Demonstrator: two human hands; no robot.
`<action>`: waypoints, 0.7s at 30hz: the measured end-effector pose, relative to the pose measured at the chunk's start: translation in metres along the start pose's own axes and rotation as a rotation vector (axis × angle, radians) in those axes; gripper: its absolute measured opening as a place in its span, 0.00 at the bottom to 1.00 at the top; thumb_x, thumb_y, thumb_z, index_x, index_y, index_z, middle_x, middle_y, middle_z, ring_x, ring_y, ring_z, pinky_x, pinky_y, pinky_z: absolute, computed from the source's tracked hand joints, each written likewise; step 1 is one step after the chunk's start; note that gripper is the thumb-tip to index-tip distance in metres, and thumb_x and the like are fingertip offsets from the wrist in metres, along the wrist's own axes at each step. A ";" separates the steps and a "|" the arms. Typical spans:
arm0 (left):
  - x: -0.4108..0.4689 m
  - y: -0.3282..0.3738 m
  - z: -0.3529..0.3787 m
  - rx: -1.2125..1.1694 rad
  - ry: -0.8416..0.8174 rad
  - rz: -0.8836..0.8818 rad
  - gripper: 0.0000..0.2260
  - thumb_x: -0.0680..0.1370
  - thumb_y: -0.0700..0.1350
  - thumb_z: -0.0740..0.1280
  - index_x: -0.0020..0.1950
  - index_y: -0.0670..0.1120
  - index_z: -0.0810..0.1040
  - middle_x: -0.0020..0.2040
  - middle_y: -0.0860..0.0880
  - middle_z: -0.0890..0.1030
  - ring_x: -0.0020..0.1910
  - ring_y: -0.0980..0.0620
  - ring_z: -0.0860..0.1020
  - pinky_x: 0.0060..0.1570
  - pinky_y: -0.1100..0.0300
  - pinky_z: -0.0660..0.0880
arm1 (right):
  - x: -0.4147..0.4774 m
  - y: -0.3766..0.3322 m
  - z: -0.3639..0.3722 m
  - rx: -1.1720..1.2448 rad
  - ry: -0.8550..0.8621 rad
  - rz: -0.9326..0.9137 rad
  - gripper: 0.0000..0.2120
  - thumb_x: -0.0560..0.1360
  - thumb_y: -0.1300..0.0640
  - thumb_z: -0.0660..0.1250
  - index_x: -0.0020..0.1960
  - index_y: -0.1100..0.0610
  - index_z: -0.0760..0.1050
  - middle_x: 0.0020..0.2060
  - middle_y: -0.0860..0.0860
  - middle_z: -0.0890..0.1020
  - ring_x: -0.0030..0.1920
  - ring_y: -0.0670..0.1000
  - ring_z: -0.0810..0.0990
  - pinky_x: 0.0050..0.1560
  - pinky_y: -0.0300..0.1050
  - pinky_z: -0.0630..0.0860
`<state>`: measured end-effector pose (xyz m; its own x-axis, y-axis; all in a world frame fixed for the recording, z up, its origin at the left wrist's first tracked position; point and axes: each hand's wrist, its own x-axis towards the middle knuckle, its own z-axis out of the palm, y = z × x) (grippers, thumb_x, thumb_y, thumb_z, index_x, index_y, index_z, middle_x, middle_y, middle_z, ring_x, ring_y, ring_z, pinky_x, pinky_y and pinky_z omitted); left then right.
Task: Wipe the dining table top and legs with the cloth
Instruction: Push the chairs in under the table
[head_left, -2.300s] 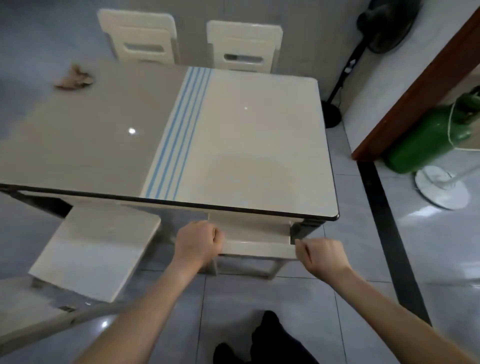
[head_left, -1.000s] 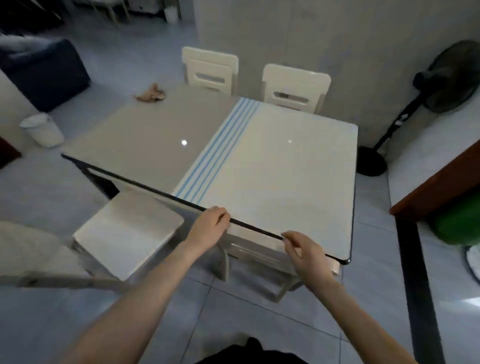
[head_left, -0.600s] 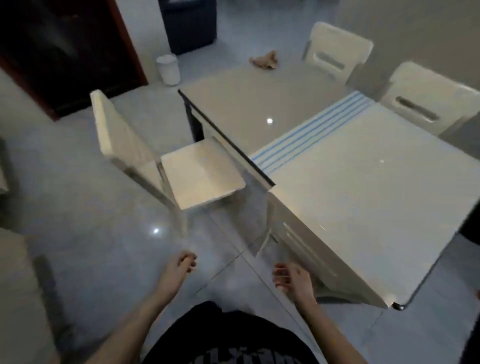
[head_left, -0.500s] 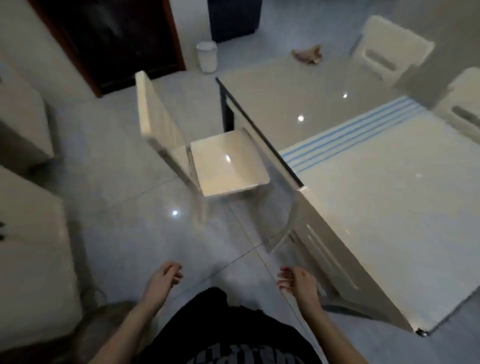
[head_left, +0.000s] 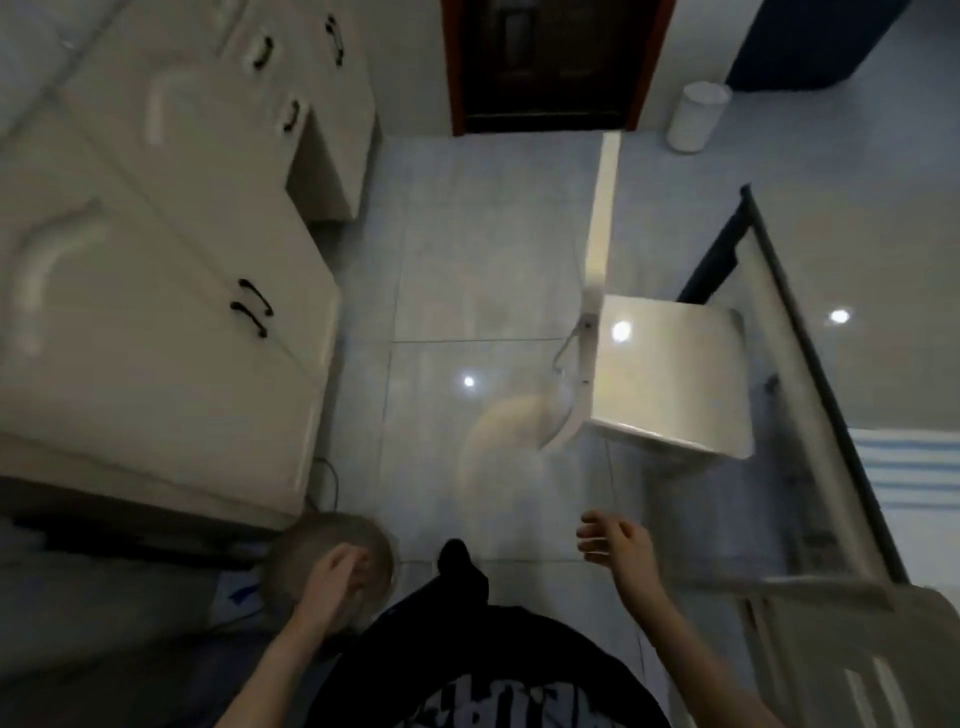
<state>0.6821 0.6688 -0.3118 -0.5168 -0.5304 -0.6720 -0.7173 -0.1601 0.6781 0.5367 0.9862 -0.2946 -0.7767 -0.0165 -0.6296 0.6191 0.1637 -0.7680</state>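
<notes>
One camera only, worn on the head, and it is pitched steeply down, almost straight at the tiled floor (head_left: 441, 291). The wide lens bends the edges. At the bottom edge, closest in, sit the wearer's dark shirt (head_left: 498, 670) and both forearms, the left hand (head_left: 337, 571) low left, the right hand (head_left: 618, 540) just right of centre. White cabinets (head_left: 156, 291) fill the left side. The bench (head_left: 857, 374) is cut off along the right edge, only its dark rim and near corner showing. A white chair (head_left: 670, 374) sits mid-frame, right. Far up top, a dark doorway (head_left: 550, 57) and a small bin (head_left: 696, 114). The picture is blurred.
</notes>
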 end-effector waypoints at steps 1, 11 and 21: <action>0.013 0.008 -0.009 0.012 -0.016 0.003 0.11 0.80 0.32 0.57 0.41 0.39 0.76 0.39 0.41 0.79 0.34 0.51 0.76 0.28 0.72 0.73 | 0.011 -0.008 0.014 -0.006 -0.005 -0.005 0.11 0.80 0.63 0.58 0.45 0.65 0.78 0.34 0.58 0.81 0.33 0.55 0.79 0.33 0.42 0.75; 0.128 0.114 -0.067 0.012 -0.028 0.042 0.13 0.80 0.36 0.59 0.39 0.44 0.78 0.35 0.45 0.77 0.30 0.52 0.74 0.29 0.67 0.72 | 0.083 -0.076 0.088 -0.111 0.022 -0.031 0.13 0.81 0.65 0.55 0.46 0.68 0.77 0.37 0.64 0.81 0.37 0.61 0.79 0.39 0.48 0.76; 0.233 0.199 -0.051 -0.034 -0.016 0.022 0.11 0.81 0.37 0.58 0.43 0.41 0.78 0.38 0.42 0.77 0.32 0.52 0.73 0.35 0.61 0.68 | 0.208 -0.161 0.148 -0.114 0.026 -0.070 0.12 0.80 0.65 0.57 0.47 0.68 0.78 0.38 0.64 0.82 0.38 0.62 0.80 0.39 0.49 0.78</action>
<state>0.4424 0.4708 -0.3182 -0.5400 -0.5208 -0.6611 -0.6895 -0.1767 0.7024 0.2924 0.8108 -0.3194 -0.8214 -0.0069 -0.5704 0.5469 0.2744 -0.7909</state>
